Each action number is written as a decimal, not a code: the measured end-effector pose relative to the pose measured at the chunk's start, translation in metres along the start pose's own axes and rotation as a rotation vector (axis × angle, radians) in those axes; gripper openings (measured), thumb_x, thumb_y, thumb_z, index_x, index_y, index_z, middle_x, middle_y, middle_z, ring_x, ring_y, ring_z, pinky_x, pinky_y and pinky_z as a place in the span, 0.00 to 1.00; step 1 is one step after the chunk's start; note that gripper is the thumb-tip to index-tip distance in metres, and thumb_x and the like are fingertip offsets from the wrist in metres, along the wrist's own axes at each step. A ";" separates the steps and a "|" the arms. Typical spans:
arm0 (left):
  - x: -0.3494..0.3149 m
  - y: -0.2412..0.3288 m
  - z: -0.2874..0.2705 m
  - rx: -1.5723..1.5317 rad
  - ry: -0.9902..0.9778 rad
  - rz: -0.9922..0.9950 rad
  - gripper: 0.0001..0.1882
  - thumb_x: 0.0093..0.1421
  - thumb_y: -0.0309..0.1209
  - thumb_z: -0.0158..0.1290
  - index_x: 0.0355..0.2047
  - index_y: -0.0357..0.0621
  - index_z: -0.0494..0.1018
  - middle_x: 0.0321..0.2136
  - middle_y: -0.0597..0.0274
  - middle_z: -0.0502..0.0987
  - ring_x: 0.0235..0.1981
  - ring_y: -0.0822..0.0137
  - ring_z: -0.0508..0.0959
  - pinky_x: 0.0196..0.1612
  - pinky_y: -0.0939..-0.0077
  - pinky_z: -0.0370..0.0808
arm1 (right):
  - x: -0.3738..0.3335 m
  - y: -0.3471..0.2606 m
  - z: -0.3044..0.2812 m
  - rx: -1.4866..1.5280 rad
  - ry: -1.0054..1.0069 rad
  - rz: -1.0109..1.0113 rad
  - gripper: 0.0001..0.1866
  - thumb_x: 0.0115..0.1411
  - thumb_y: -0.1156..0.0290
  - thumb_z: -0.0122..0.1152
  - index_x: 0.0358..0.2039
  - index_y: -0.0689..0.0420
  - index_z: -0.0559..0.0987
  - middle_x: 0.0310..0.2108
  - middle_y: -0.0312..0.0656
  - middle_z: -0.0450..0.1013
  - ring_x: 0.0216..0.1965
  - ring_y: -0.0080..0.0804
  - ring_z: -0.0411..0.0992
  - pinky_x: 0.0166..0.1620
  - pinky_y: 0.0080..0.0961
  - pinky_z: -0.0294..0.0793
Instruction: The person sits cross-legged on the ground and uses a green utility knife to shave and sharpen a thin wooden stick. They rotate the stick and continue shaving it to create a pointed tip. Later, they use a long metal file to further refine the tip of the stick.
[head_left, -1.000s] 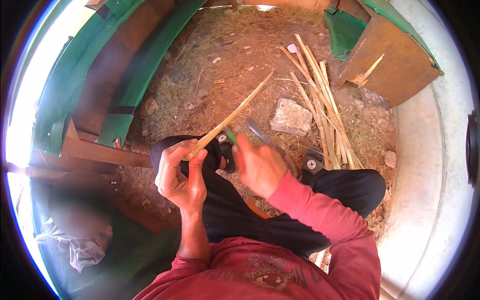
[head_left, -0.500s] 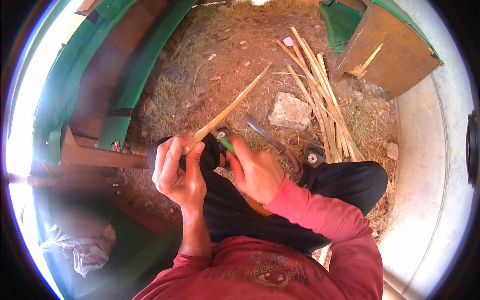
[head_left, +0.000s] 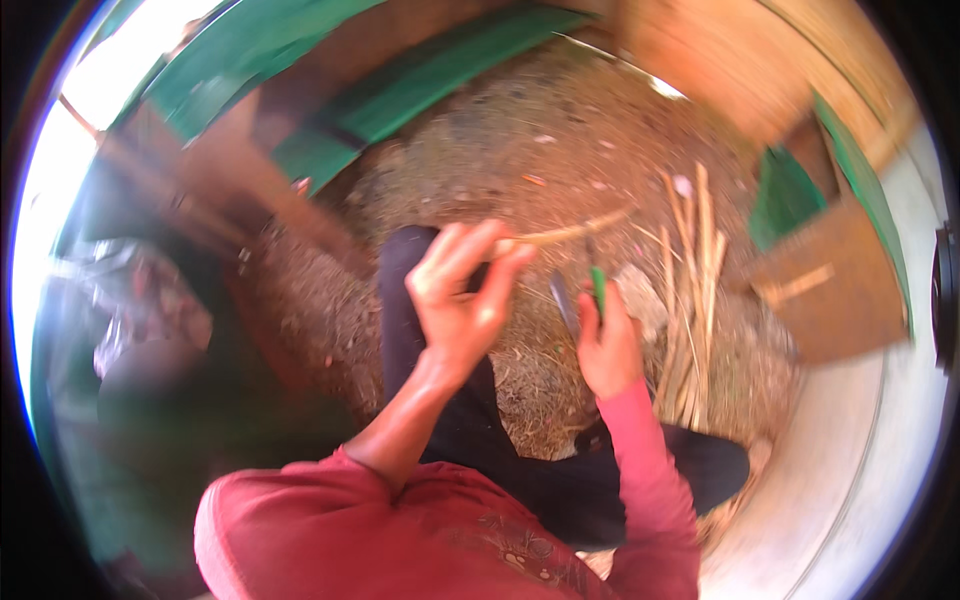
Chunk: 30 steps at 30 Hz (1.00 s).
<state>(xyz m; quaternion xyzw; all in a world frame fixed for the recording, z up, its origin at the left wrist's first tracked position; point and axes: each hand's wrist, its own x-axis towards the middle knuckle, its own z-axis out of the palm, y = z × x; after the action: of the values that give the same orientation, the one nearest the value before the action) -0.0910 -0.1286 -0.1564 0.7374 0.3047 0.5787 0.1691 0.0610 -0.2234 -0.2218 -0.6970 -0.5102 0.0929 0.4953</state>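
A pale, split wooden stick [head_left: 568,233] is pinched at one end between the thumb and fingers of my left hand [head_left: 462,285]. It points away to the right, almost level. Closed round a green handle, my right hand [head_left: 610,350] holds a knife [head_left: 598,287] below the stick. The knife's thin dark blade seems to point up toward the stick's middle, but motion blurs it and I cannot tell if they touch. On the ground just left of the knife lies a dark curved bar [head_left: 565,305].
Behind my right hand sits a pale stone block [head_left: 643,300]. Several long split sticks [head_left: 708,265] lie in a heap to its right. A brown board [head_left: 845,285] with green cloth stands farther right. At the left are a clear plastic bag [head_left: 150,300] and a green-covered ledge [head_left: 430,80].
The whole view has swung and blurred. My right hand with the knife has moved away from my left hand, to the right. The stick has tipped from slanting upward to nearly level.
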 end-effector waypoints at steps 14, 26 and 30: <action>-0.011 0.008 0.005 -0.101 -0.024 -0.036 0.13 0.48 0.18 0.67 0.35 0.35 0.79 0.23 0.60 0.75 0.21 0.70 0.75 0.24 0.76 0.70 | 0.006 0.021 0.017 -0.129 -0.039 -0.035 0.11 0.65 0.73 0.55 0.47 0.60 0.70 0.19 0.60 0.71 0.24 0.61 0.74 0.26 0.51 0.68; -0.017 0.016 -0.029 -0.148 0.008 0.077 0.12 0.55 0.14 0.58 0.41 0.23 0.75 0.29 0.51 0.75 0.30 0.60 0.79 0.33 0.73 0.75 | -0.006 -0.027 -0.004 -0.086 -0.162 -0.024 0.13 0.66 0.69 0.55 0.47 0.60 0.68 0.16 0.57 0.71 0.19 0.59 0.73 0.22 0.51 0.70; -0.020 0.018 -0.027 -0.096 0.019 0.013 0.11 0.58 0.17 0.58 0.41 0.24 0.74 0.31 0.55 0.75 0.31 0.66 0.76 0.35 0.76 0.74 | -0.019 -0.022 0.018 -0.011 -0.090 -0.018 0.11 0.66 0.70 0.55 0.45 0.59 0.69 0.16 0.56 0.70 0.20 0.59 0.73 0.21 0.51 0.68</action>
<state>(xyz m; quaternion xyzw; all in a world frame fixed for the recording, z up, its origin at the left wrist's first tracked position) -0.1153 -0.1577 -0.1530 0.7248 0.2736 0.6006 0.1976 0.0271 -0.2285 -0.2201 -0.6903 -0.5387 0.1167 0.4687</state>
